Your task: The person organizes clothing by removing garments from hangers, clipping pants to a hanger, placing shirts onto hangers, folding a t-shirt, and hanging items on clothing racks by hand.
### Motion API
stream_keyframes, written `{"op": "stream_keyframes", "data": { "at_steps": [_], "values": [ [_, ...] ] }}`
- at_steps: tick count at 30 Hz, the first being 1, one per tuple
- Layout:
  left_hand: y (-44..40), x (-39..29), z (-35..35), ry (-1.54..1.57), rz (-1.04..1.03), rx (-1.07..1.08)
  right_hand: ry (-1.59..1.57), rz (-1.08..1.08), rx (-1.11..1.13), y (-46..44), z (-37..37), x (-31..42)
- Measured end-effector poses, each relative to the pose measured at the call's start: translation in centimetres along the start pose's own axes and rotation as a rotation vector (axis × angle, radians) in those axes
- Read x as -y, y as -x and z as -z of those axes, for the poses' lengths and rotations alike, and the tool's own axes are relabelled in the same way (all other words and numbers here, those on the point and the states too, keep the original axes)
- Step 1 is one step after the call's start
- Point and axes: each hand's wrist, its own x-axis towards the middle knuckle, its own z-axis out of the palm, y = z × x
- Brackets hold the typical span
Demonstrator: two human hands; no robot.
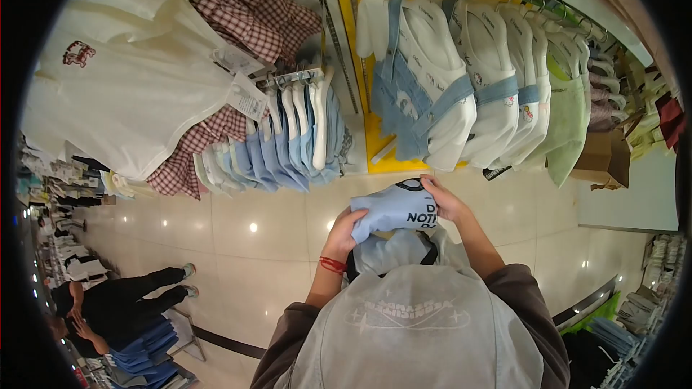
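Observation:
A light blue T-shirt [386,210] with black lettering is bunched up in front of my body, held between both hands. My left hand [349,229], with a red cord at the wrist, grips the shirt's left side, thumb on top. On the other side, my right hand [442,202] pinches the fabric near the black print, close to a dark round shape at the shirt's upper edge. More pale blue cloth [393,251] hangs below, against my grey top. The fingers under the shirt are partly hidden.
White and denim tops [432,79] hang on a rail ahead. Blue shirts [277,151] hang left of them, beside a large white shirt [130,79]. A cardboard box [604,155] is at right. A person in black [108,310] stands at lower left on the tiled floor [238,238].

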Motion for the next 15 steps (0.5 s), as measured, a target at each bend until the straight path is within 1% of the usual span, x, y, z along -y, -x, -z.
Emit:
{"op": "stream_keyframes", "data": {
  "at_steps": [1,2,5,6,9,10,13,15],
  "values": [
    [0.1,0.0,0.7,0.058,0.003,0.018,-0.174,-0.031,0.033,0.7,-0.3,-0.8],
    [0.0,-0.2,1.4,0.114,0.041,0.016,-0.232,0.04,0.122,0.2,0.4,-2.5],
    [-0.2,-1.2,2.8,0.265,0.122,0.026,0.015,0.183,0.177,1.1,0.6,-4.6],
    [-0.2,-1.6,3.0,0.303,0.131,0.041,0.039,0.282,0.206,1.5,-0.3,-4.3],
    [-0.4,-2.3,2.6,0.343,0.135,0.048,0.286,0.491,0.177,2.8,-2.5,-2.4],
    [-0.3,-2.5,2.2,0.344,0.134,0.043,0.235,0.443,0.188,2.7,-2.5,-2.0],
    [0.5,-3.4,-0.4,0.254,0.155,0.009,-0.208,0.422,0.203,-0.2,-1.6,-2.0],
    [0.9,-3.8,-1.2,0.236,0.163,0.064,-0.244,0.425,0.207,-1.4,-1.1,-1.1]
  ]
}}
